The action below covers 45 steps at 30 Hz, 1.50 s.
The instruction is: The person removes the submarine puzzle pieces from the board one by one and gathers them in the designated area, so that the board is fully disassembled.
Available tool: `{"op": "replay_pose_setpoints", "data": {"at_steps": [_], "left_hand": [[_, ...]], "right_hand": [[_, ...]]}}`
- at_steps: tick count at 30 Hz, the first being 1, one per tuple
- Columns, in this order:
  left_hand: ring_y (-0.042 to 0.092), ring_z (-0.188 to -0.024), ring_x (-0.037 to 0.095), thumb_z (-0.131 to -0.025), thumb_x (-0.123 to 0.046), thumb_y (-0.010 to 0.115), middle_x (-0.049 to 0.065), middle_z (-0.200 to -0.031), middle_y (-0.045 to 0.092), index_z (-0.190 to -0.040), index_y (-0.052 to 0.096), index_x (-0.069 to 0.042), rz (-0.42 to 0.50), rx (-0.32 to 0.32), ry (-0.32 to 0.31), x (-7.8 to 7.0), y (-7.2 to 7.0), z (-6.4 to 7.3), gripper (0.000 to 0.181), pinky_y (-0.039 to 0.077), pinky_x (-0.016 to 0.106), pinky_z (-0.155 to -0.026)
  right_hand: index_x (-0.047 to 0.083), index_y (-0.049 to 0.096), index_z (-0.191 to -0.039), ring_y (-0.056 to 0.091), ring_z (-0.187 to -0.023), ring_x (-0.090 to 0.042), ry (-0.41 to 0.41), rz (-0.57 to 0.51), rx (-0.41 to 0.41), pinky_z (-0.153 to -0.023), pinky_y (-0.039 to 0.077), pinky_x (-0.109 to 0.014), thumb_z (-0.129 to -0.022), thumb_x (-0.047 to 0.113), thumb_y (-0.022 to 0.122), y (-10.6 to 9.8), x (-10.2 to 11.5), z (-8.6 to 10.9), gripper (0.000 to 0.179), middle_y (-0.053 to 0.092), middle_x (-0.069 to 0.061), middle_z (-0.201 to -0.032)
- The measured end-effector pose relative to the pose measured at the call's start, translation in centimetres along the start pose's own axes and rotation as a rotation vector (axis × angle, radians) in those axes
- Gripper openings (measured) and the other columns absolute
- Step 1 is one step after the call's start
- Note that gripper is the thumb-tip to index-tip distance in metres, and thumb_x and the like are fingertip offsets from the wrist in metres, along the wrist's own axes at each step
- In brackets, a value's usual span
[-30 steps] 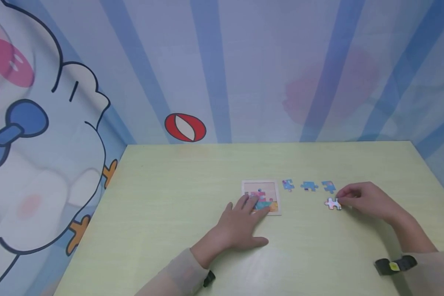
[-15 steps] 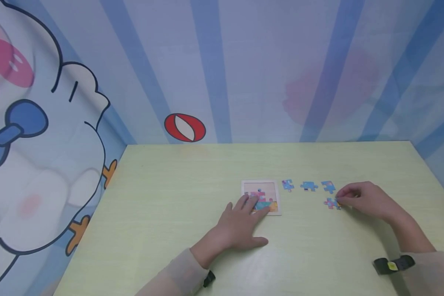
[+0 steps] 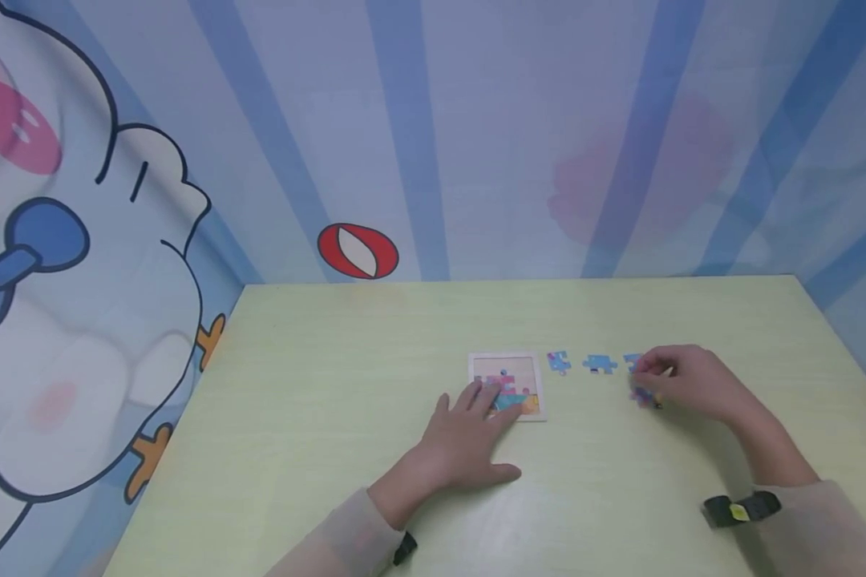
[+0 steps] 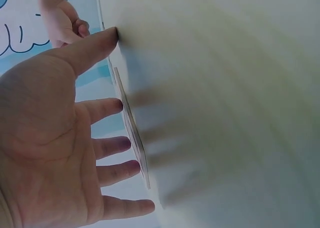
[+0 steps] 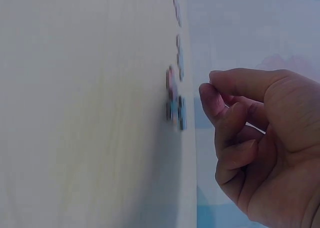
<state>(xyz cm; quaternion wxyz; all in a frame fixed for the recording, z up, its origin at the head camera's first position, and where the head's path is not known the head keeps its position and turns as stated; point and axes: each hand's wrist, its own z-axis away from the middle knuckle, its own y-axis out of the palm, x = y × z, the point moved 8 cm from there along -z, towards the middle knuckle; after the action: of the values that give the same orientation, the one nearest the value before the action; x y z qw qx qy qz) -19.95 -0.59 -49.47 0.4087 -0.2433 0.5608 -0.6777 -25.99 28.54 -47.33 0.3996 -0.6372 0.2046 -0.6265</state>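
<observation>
My left hand (image 3: pixel 462 445) lies with spread, straight fingers over the lower left of a small square jigsaw tray (image 3: pixel 507 354), partly filled with pink, teal and orange pieces. In the left wrist view, fingertips (image 4: pixel 131 167) rest along the tray's edge. My right hand (image 3: pixel 700 389) hovers above a pink-and-blue jigsaw piece (image 3: pixel 641 397), its fingers loosely curled. The right wrist view shows no piece between thumb and forefinger, and a gap to the pieces below. A blue jigsaw piece (image 3: pixel 631 359) behind is partly hidden by that hand.
Two more blue jigsaw pieces, one nearest the tray (image 3: pixel 559 363) and one further right (image 3: pixel 600 365), lie in a row on the pale table (image 3: pixel 361 353). A printed cloth backdrop (image 3: pixel 491 160) stands behind the table's back edge.
The pink-and-blue piece, pale side showing a second ago, turned to its coloured face under my right fingers. That hand then let go and moved slightly left and up. The left hand stayed put.
</observation>
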Motion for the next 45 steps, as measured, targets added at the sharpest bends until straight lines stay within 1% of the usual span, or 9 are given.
{"op": "replay_pose_setpoints", "data": {"at_steps": [6,9,13,20,24,27,34,40,45], "left_hand": [[0.020,-0.155,0.035,-0.089,-0.071,0.066,0.006,-0.172,0.019,-0.164,0.034,-0.033,-0.027,-0.010,-0.022,0.5,-0.1,0.6,0.090,0.029,0.070,-0.114],[0.022,-0.155,0.036,-0.089,-0.070,0.066,0.007,-0.172,0.020,-0.163,0.035,-0.031,-0.024,-0.016,-0.027,0.7,-0.2,0.8,0.090,0.029,0.071,-0.113],[0.023,-0.154,0.037,-0.088,-0.070,0.067,0.006,-0.172,0.020,-0.163,0.035,-0.030,0.005,-0.013,-0.033,1.1,-0.2,1.1,0.090,0.030,0.072,-0.112],[0.022,-0.155,0.037,-0.089,-0.070,0.066,0.006,-0.172,0.018,-0.164,0.034,-0.031,0.045,0.002,-0.041,1.4,0.1,1.2,0.091,0.030,0.071,-0.112],[0.022,-0.155,0.036,-0.089,-0.070,0.065,0.005,-0.172,0.019,-0.164,0.033,-0.031,0.039,0.002,-0.036,1.4,0.1,1.3,0.090,0.032,0.070,-0.112],[0.022,-0.155,0.036,-0.090,-0.071,0.065,0.005,-0.172,0.019,-0.164,0.033,-0.031,0.032,0.003,-0.031,1.4,0.0,1.3,0.090,0.032,0.069,-0.112],[0.021,-0.155,0.036,-0.091,-0.072,0.062,0.005,-0.173,0.016,-0.165,0.031,-0.031,0.026,0.010,-0.027,1.5,0.0,1.3,0.090,0.031,0.070,-0.112],[0.021,-0.155,0.037,-0.091,-0.072,0.062,0.005,-0.173,0.017,-0.165,0.031,-0.031,0.023,0.011,-0.020,1.5,-0.1,1.3,0.091,0.032,0.070,-0.112],[0.021,-0.155,0.037,-0.091,-0.072,0.062,0.006,-0.173,0.017,-0.165,0.030,-0.031,0.020,0.015,-0.022,1.6,0.0,1.3,0.091,0.032,0.070,-0.112]], "right_hand": [[0.008,0.074,-0.109,0.059,-0.066,-0.019,0.008,-0.045,0.022,-0.055,0.049,-0.034,-0.099,0.022,0.072,1.8,2.1,-1.3,0.018,0.068,-0.003,-0.091],[0.009,0.075,-0.106,0.058,-0.068,-0.018,-0.022,-0.037,0.017,-0.058,0.049,-0.034,-0.098,0.021,0.073,2.8,3.5,-2.1,0.015,0.068,-0.001,-0.091],[0.010,0.076,-0.104,0.056,-0.075,-0.017,-0.089,-0.024,0.013,-0.065,0.048,-0.034,-0.096,0.019,0.074,4.1,5.5,-3.1,0.012,0.069,0.001,-0.090],[0.009,0.076,-0.112,0.059,-0.079,-0.017,-0.160,-0.062,0.058,-0.071,0.050,-0.036,-0.097,0.020,0.073,6.7,8.0,-4.8,0.018,0.070,0.002,-0.094],[0.010,0.075,-0.115,0.063,-0.086,-0.015,-0.165,-0.082,0.101,-0.079,0.052,-0.038,-0.096,0.021,0.075,8.2,8.9,-5.5,0.022,0.070,0.003,-0.096],[0.010,0.074,-0.117,0.065,-0.088,-0.015,-0.165,-0.089,0.128,-0.080,0.052,-0.039,-0.094,0.023,0.076,9.0,9.6,-5.8,0.026,0.071,0.003,-0.098],[0.011,0.072,-0.120,0.062,-0.082,-0.016,-0.131,-0.071,0.182,-0.075,0.052,-0.037,-0.093,0.025,0.076,10.4,10.7,-6.8,0.031,0.068,0.002,-0.093],[0.009,0.072,-0.121,0.058,-0.078,-0.018,-0.145,-0.039,0.204,-0.072,0.050,-0.037,-0.094,0.025,0.078,10.8,11.5,-7.4,0.032,0.064,0.001,-0.086],[0.010,0.072,-0.118,0.056,-0.076,-0.018,-0.148,-0.032,0.203,-0.071,0.048,-0.036,-0.093,0.022,0.079,11.1,11.6,-7.7,0.028,0.062,0.001,-0.084]]}}
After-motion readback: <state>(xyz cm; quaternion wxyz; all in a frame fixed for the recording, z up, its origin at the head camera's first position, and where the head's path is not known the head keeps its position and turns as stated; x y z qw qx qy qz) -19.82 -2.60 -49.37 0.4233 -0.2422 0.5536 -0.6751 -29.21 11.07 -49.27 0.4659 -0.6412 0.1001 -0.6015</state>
